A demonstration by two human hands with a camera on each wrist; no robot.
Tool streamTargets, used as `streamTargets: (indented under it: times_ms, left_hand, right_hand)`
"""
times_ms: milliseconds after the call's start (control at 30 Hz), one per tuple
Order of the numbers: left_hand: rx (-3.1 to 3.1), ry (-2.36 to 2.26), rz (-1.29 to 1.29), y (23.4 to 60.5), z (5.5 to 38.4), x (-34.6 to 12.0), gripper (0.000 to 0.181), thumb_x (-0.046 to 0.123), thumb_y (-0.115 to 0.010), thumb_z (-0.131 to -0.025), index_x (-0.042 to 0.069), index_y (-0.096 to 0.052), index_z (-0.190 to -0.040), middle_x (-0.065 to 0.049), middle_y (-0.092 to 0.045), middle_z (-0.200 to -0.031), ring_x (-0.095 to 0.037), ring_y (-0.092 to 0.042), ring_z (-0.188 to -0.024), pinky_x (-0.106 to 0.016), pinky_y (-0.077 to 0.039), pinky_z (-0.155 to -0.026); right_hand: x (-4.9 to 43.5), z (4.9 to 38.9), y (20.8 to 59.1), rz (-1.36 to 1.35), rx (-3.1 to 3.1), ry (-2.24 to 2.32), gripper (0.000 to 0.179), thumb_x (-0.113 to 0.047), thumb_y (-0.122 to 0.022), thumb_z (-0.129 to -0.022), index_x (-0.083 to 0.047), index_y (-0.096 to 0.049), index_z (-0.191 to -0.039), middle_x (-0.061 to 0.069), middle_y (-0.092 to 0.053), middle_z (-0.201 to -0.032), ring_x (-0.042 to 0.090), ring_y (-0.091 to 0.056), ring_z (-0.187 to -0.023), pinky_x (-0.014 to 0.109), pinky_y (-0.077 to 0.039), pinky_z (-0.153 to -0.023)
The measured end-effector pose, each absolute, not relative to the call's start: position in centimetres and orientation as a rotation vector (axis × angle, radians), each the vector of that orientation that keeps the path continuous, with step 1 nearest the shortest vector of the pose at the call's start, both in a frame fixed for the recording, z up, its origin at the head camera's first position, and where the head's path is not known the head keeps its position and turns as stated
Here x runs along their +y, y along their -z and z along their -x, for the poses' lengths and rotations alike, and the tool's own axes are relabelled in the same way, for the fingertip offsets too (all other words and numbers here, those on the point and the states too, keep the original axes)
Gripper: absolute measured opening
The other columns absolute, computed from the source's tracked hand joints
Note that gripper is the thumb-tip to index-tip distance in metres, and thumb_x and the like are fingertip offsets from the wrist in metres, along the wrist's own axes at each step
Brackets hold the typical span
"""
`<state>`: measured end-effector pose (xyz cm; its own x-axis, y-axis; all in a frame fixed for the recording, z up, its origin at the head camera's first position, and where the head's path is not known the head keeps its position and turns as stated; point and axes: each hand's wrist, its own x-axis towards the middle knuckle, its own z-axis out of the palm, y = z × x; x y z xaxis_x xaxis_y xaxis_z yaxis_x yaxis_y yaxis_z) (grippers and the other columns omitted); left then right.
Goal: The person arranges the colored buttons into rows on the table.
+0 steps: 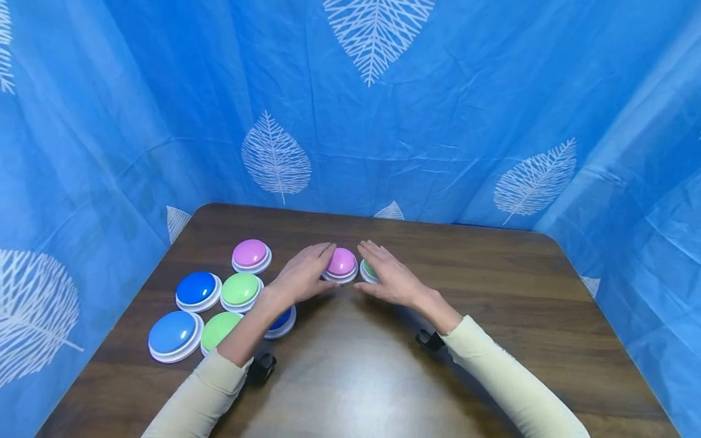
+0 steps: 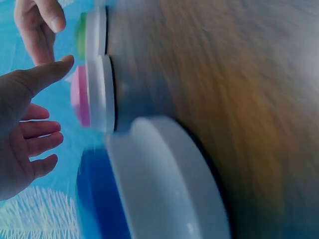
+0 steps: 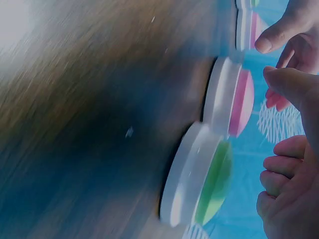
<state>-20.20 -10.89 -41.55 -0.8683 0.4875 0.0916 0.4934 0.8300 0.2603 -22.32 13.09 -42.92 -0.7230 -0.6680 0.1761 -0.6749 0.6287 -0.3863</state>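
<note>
I watch remotely as left hand (image 1: 304, 271) and right hand (image 1: 393, 277) hover, fingers (image 3: 280, 164) relaxed and empty, a pink button (image 1: 342, 261) between them, a green button (image 1: 369, 269) beneath the right fingers, dome-up, presumably for easy pressing.

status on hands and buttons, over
Left hand beside pink button; right hand above green button. Neither holds anything. Both buttons on table. Nothing seen blocking.

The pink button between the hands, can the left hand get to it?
Probably yes. The left hand is close beside the pink button, most of whose top shows in the head view. The right hand is by the green button, so nothing seems to block the way.
</note>
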Motion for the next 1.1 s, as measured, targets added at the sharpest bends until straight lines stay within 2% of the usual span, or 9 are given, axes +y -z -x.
streamTargets:
  times_ms: [333,767,1100]
  left_hand:
    - [-3.037,0.428,0.677,40.4,17.4,-14.7,0.082,0.041,-0.078,-0.086,-0.001,-0.043,-0.147,-0.022,-0.045,-0.147,-0.039,-0.041,-0.136,-0.052,-0.034,-0.11]
    - [-3.188,0.473,0.548,39.7,13.9,-19.1,0.082,0.041,-0.078,-0.084,-0.005,-0.045,-0.144,-0.026,-0.046,-0.145,-0.044,-0.041,-0.134,-0.058,-0.037,-0.106]
    - [-3.095,0.376,0.581,40.0,11.5,-21.0,0.091,0.049,-0.083,-0.075,-0.005,-0.049,-0.14,-0.027,-0.046,-0.144,-0.046,-0.041,-0.133,-0.059,-0.037,-0.105]
  right_hand:
    - [10.1,21.1,42.6,-1.273,-2.835,-0.642,0.084,-0.038,-0.072,-0.091,0.001,-0.031,-0.153,0.019,-0.029,-0.158,0.029,-0.023,-0.147,0.042,-0.02,-0.118]
    - [6.8,19.6,43.1,-1.465,-2.799,-0.618,0.083,-0.042,-0.071,-0.091,0.003,-0.035,-0.15,0.019,-0.032,-0.156,0.026,-0.028,-0.146,0.038,-0.023,-0.117]
    - [3.8,18.5,43.5,-1.563,-2.844,-0.587,0.088,-0.051,-0.07,-0.089,-0.001,-0.034,-0.152,0.016,-0.032,-0.158,0.024,-0.025,-0.147,0.036,-0.024,-0.116]
